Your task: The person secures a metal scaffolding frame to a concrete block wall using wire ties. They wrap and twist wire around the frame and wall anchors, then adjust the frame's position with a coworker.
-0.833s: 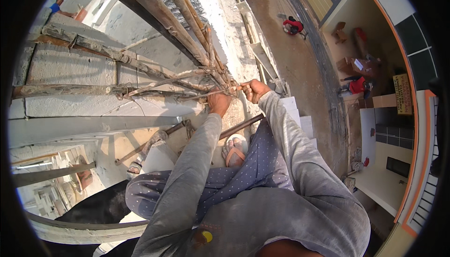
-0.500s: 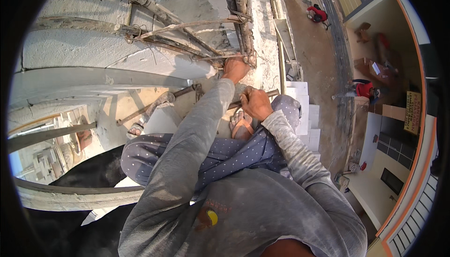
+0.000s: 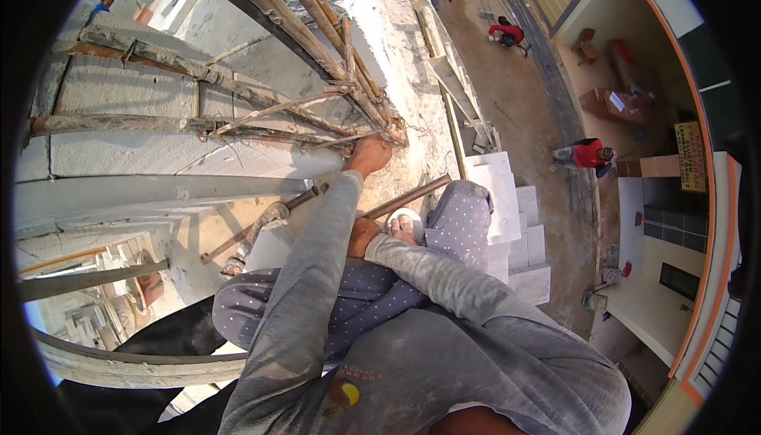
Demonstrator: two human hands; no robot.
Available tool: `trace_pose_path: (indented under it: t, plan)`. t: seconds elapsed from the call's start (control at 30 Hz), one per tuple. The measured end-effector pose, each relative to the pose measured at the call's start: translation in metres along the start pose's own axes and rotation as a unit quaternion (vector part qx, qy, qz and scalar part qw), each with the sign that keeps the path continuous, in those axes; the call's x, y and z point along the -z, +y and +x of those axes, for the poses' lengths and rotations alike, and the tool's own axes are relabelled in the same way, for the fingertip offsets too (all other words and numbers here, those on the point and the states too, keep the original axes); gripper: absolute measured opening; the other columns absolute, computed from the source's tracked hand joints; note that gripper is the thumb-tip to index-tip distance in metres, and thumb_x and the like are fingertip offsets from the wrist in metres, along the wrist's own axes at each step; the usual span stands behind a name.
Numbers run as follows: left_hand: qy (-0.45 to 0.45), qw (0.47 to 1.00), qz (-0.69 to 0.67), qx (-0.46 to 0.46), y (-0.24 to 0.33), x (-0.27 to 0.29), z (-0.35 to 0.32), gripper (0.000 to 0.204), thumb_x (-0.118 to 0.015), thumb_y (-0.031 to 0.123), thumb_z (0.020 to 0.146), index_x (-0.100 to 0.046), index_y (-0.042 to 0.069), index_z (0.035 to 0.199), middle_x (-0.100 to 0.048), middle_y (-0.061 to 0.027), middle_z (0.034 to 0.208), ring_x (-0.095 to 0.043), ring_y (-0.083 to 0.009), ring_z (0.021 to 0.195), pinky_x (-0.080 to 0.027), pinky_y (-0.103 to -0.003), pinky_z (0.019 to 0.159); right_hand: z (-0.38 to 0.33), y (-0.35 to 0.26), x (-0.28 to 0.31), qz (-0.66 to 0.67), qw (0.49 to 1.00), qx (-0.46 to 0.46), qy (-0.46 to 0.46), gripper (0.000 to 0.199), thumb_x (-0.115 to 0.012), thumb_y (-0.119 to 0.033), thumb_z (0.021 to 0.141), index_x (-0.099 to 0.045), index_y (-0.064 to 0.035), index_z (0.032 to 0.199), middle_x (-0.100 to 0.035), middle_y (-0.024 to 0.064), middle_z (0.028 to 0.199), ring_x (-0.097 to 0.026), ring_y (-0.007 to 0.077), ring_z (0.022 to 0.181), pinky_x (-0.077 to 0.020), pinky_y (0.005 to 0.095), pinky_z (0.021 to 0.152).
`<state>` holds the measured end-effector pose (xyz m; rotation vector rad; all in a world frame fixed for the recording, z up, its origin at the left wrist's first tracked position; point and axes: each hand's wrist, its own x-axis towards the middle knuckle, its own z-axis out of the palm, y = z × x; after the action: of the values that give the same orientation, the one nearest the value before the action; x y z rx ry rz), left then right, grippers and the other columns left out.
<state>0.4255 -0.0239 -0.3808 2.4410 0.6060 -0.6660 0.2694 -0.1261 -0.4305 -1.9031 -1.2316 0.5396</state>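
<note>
- One right hand [image 3: 363, 237] sits below the tied joint [image 3: 394, 132], beside the left forearm; whether its fingers hold anything cannot be told.
- Below the joint, past that hand, slants a brown pole [image 3: 420, 192], its lower end hidden.
- The left hand [image 3: 370, 155] touches the bars at the joint, fingers bent; the tips are hidden, so the grip is unclear.
- The long bars [image 3: 158, 123] meet at the joint from its left and upper left. They look stiff, heavy and rough; bare lengths beside the joint seem the surest hold.
- Wire ties [image 3: 210, 76], left of the joint, look thin and bendable; the joint's own wire is hard to trace.
</note>
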Motion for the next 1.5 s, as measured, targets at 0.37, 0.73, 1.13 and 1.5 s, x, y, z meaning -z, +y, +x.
trace_pose_path:
  t: [0.37, 0.73, 1.13, 1.5]
  plan:
    - [-0.072, 0.992, 0.086, -0.052, -0.006, 0.003, 0.003, 0.065, -0.043, 0.046, 0.096, -0.064, -0.011, 0.117, -0.06, -0.0311, 0.128, -0.055, -0.0428, 0.123, -0.039, -0.044, 0.108, -0.12, 0.01, 0.251, 0.374, 0.871, -0.274, -0.162, 0.053, -0.055, -0.003, 0.088, -0.035, -0.0076, 0.137, -0.06, 0.0096, 0.088, -0.062, 0.019, 0.065, -0.0539, 0.035, 0.052]
    - [-0.026, 0.997, 0.07, -0.035, 0.001, 0.002, -0.005, 0.057, -0.044, 0.043, 0.095, -0.064, -0.002, 0.124, -0.06, -0.0254, 0.131, -0.056, -0.0414, 0.122, -0.041, -0.046, 0.107, -0.083, 0.115, 0.315, -0.452, 0.874, -0.168, 0.066, 0.025, -0.058, -0.007, 0.084, -0.062, -0.0042, 0.108, -0.052, 0.017, 0.128, -0.05, 0.0376, 0.123, -0.0389, 0.0604, 0.102]
    - [-0.054, 0.997, 0.047, -0.007, 0.007, 0.008, -0.008, 0.062, -0.05, 0.045, 0.095, -0.06, -0.007, 0.127, -0.058, -0.029, 0.133, -0.057, -0.0405, 0.122, -0.044, -0.043, 0.105, -0.044, 0.191, 0.262, -0.493, 0.864, -0.093, 0.041, 0.044, -0.055, -0.012, 0.09, -0.059, -0.0117, 0.133, -0.021, 0.0148, 0.162, -0.01, 0.0356, 0.152, -0.0013, 0.0667, 0.118]
    - [-0.003, 0.999, 0.043, -0.018, 0.008, 0.006, -0.017, 0.061, -0.041, 0.048, 0.095, -0.068, 0.0, 0.119, -0.061, -0.0236, 0.131, -0.056, -0.0395, 0.124, -0.04, -0.043, 0.109, -0.05, 0.207, 0.242, -0.457, 0.88, -0.047, 0.117, 0.044, -0.057, -0.005, 0.084, -0.06, -0.0092, 0.128, -0.018, 0.015, 0.164, -0.008, 0.0376, 0.153, -0.0022, 0.0653, 0.118]
